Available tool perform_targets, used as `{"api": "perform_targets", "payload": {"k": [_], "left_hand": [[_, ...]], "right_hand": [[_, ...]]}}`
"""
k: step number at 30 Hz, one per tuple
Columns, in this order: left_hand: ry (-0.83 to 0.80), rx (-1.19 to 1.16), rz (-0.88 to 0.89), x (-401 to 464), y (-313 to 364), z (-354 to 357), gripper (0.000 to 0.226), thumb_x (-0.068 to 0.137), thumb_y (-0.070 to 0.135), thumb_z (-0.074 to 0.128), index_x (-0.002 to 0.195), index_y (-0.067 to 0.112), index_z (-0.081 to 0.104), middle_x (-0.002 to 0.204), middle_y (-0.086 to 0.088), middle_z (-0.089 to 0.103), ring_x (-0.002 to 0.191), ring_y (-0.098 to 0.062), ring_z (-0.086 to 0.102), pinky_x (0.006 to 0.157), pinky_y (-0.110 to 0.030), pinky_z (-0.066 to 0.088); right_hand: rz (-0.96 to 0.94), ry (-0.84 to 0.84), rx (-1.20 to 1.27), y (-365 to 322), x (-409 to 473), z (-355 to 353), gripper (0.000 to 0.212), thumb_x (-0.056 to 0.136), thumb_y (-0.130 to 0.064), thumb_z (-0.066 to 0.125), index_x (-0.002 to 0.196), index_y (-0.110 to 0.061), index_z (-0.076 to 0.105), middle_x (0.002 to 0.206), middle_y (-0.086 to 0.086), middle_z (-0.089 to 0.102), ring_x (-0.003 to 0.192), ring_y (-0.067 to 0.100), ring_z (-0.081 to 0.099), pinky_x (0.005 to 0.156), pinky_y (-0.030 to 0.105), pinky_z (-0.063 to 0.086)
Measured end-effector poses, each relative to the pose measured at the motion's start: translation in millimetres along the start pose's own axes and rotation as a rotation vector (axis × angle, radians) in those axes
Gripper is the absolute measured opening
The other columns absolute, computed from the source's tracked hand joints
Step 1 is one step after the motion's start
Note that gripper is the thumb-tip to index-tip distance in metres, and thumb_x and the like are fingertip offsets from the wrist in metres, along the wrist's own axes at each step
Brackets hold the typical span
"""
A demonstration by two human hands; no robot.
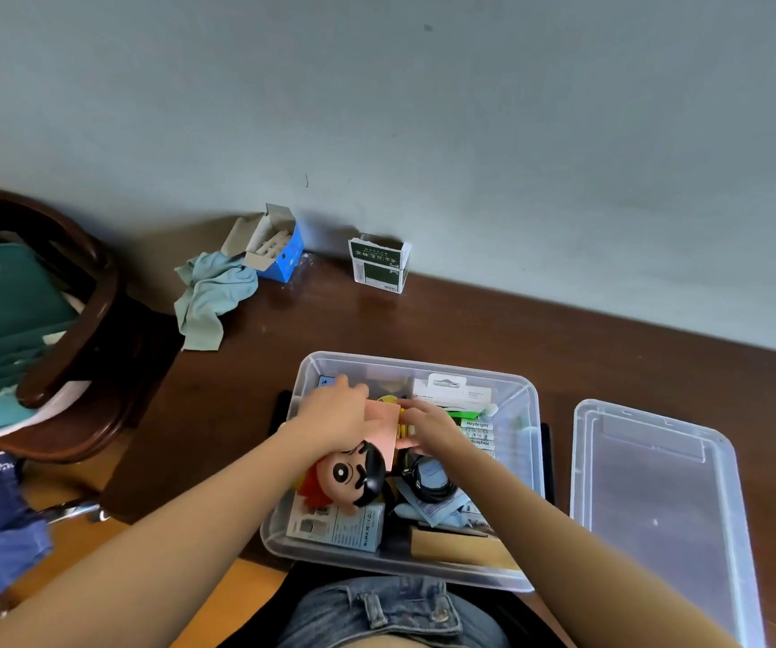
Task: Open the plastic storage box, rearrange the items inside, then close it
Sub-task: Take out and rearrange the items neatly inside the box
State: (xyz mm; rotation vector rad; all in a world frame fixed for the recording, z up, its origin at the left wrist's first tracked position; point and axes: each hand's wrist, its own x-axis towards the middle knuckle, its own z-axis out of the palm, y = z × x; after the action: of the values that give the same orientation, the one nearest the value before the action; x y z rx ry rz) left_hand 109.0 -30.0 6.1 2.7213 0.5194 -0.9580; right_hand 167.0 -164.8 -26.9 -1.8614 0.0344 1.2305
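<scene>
The clear plastic storage box [524, 465] stands open on the brown table at the near edge. Its lid [657, 502] lies flat to the right of it. Both hands reach into the box's far half. My left hand [334, 411] and my right hand [428, 425] hold a pink pad [388, 430] between them, one on each side. A cartoon doll head [355, 474] lies just below the pad. Other contents are a black cable coil [428, 479], white Heybright packs [477, 432], a printed box [337, 526] and a wooden block [456, 547].
A blue opened carton [273, 247] and a crumpled pale cloth [210, 297] lie at the table's far left, a green-and-white carton [379, 266] stands by the wall. A dark wooden chair [63, 329] with teal items stands left of the table.
</scene>
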Motion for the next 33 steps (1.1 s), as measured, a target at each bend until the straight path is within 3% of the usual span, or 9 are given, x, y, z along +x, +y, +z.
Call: {"api": "perform_targets", "payload": {"k": [4,8,13,17,20,22,25,29,33], "left_hand": [[-0.069,0.202,-0.066,10,27,-7,0.052,0.096,0.039,0.045,0.140,0.011,0.035,0.138,-0.011,0.040,0.124,-0.027,0.043,0.090,-0.036,0.042],[-0.091,0.150,-0.117,18,39,-12,0.068,0.092,0.051,0.043,0.145,0.010,0.027,0.137,-0.016,0.039,0.127,-0.030,0.038,0.098,-0.041,0.044],[-0.054,0.067,-0.108,16,34,-4,0.091,0.077,0.078,0.042,0.147,0.023,0.023,0.141,-0.022,0.037,0.126,-0.033,0.045,0.092,-0.039,0.043],[0.051,-0.059,-0.059,3,16,-4,0.078,0.075,0.073,0.045,0.141,0.034,0.028,0.140,-0.019,0.036,0.110,-0.035,0.056,0.076,-0.035,0.044],[0.089,-0.256,-0.058,-8,4,-10,0.074,0.074,0.069,0.046,0.140,0.043,0.026,0.143,-0.016,0.032,0.115,-0.035,0.052,0.077,-0.034,0.045],[0.120,-0.421,-0.043,-15,0,-14,0.073,0.071,0.065,0.048,0.139,0.046,0.027,0.139,-0.012,0.038,0.112,-0.029,0.053,0.074,-0.030,0.045],[0.138,-0.619,0.046,-24,4,-14,0.074,0.069,0.059,0.053,0.137,0.043,0.032,0.128,-0.004,0.049,0.105,-0.021,0.057,0.077,-0.029,0.051],[0.188,-0.602,0.235,-32,23,-3,0.062,0.074,0.043,0.070,0.129,0.039,0.041,0.116,0.000,0.041,0.106,-0.020,0.051,0.086,-0.029,0.043],[0.160,-0.568,0.386,-35,40,8,0.069,0.071,0.038,0.074,0.130,0.041,0.039,0.119,0.003,0.035,0.100,-0.014,0.050,0.078,-0.022,0.043]], "right_hand": [[0.015,-0.029,0.022,2,-5,-2,0.029,0.096,-0.017,0.037,0.113,-0.025,0.060,0.096,-0.001,0.061,0.067,0.009,0.061,0.066,0.025,0.040],[0.019,-0.043,0.071,6,-8,-6,0.025,0.098,-0.019,0.039,0.111,-0.014,0.060,0.099,0.002,0.060,0.066,0.009,0.063,0.061,0.022,0.041],[-0.007,-0.042,0.070,12,-13,-19,0.019,0.097,-0.019,0.045,0.104,-0.015,0.061,0.090,-0.002,0.064,0.061,0.007,0.064,0.061,0.020,0.047],[-0.005,-0.019,0.133,18,-19,-38,0.019,0.096,-0.016,0.046,0.094,-0.013,0.064,0.079,-0.003,0.069,0.060,0.009,0.062,0.060,0.019,0.045],[-0.005,0.019,0.183,23,-23,-52,0.021,0.098,-0.015,0.043,0.097,-0.012,0.064,0.079,-0.001,0.070,0.062,0.011,0.062,0.061,0.020,0.047],[0.013,0.032,0.199,24,-26,-57,0.023,0.099,-0.017,0.042,0.103,-0.009,0.063,0.081,0.001,0.068,0.064,0.013,0.060,0.061,0.021,0.048],[0.067,0.021,0.222,24,-33,-60,0.034,0.100,-0.033,0.040,0.104,-0.009,0.063,0.085,0.002,0.067,0.069,0.015,0.061,0.064,0.026,0.050],[0.084,-0.015,0.206,21,-40,-65,0.055,0.095,-0.060,0.030,0.111,-0.017,0.059,0.108,0.007,0.063,0.093,0.024,0.063,0.070,0.033,0.056],[0.086,-0.026,0.239,24,-46,-75,0.058,0.088,-0.067,0.038,0.114,-0.019,0.059,0.110,0.008,0.062,0.096,0.026,0.062,0.068,0.034,0.055]]}}
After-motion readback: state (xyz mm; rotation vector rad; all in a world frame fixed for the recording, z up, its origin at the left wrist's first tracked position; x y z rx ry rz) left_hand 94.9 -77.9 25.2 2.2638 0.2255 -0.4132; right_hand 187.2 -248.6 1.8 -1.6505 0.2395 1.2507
